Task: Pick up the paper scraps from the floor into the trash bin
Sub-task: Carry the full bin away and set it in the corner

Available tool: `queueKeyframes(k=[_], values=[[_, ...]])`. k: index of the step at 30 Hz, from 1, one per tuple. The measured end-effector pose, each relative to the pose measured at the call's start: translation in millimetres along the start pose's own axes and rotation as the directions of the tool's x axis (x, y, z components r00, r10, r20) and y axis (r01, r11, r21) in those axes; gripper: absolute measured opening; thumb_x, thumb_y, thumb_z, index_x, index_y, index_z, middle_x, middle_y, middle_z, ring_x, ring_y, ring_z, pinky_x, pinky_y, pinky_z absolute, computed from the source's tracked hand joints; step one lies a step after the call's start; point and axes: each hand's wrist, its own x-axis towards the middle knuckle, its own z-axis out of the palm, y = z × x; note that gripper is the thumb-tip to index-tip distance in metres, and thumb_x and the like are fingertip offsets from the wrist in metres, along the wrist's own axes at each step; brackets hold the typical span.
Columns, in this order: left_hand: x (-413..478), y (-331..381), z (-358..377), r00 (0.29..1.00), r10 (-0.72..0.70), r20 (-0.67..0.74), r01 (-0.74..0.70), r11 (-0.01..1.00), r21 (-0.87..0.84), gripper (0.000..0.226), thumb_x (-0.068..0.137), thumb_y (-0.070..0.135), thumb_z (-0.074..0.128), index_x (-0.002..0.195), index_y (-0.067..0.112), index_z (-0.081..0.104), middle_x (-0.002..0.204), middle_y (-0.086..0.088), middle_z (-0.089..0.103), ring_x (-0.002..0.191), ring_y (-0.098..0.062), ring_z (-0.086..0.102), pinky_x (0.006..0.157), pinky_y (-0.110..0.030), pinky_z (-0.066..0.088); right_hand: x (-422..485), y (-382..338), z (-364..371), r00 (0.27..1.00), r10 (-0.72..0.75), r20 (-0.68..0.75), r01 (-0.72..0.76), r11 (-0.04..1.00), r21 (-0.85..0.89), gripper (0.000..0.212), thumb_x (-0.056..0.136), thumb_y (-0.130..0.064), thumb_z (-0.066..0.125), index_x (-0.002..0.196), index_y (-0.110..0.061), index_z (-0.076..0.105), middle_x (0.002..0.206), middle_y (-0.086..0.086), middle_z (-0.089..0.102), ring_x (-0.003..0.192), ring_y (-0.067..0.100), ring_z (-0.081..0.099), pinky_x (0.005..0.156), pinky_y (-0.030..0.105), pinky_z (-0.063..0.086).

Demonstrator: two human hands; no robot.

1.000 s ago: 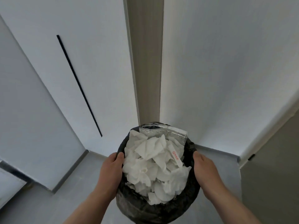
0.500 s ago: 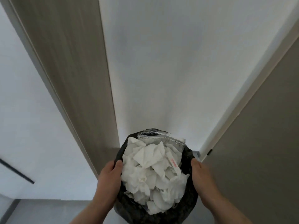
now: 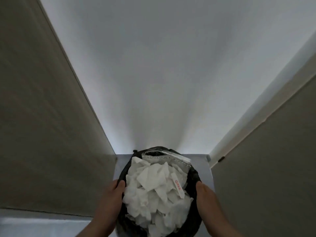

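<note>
Clasping trash bin [image 3: 192,221] between both grips [image 3: 111,198] [image 3: 207,200]

We face a plain white wall [image 3: 162,74] that fills the middle of the view, dim near the top and brightest in a soft patch low down, close to the floor. On our left a brown wood-grain panel [image 3: 42,117] runs in toward the wall, its pale edge forming a straight seam. On our right stands a flat grey-brown panel [image 3: 273,177], bordered by a pale trim strip [image 3: 253,120] that carries a small dark fitting [image 3: 222,159]. A smooth grey floor [image 3: 202,166] shows between the panels and again at our lower left, catching a pale sheen.
</note>
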Motion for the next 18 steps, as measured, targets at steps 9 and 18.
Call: queueKeyframes(k=[9,18], values=[[118,-20,41,0.982,-0.169,-0.089,0.165,0.985,-0.051,0.025,0.098,0.024,0.044,0.078,0.031,0.058,0.088,0.004,0.06,0.087,-0.018,0.057,0.086,-0.039,0.045,153,-7,58,0.964,0.135,0.229,-0.142,0.99,0.015,0.034,0.103,-0.027,0.03,0.093,-0.014,0.06,0.095,0.007,0.057,0.091,0.022,0.054,0.083,0.029,0.039],[280,-141,59,0.93,-0.335,-0.151,0.328,0.942,-0.072,0.021,0.097,0.022,0.047,0.085,0.019,0.064,0.097,-0.011,0.065,0.094,-0.028,0.061,0.088,-0.047,0.048,271,71,198,0.909,0.323,0.262,-0.354,0.932,0.077,0.029,0.102,-0.021,0.038,0.106,-0.005,0.062,0.109,0.019,0.062,0.096,0.027,0.055,0.093,0.035,0.04]])
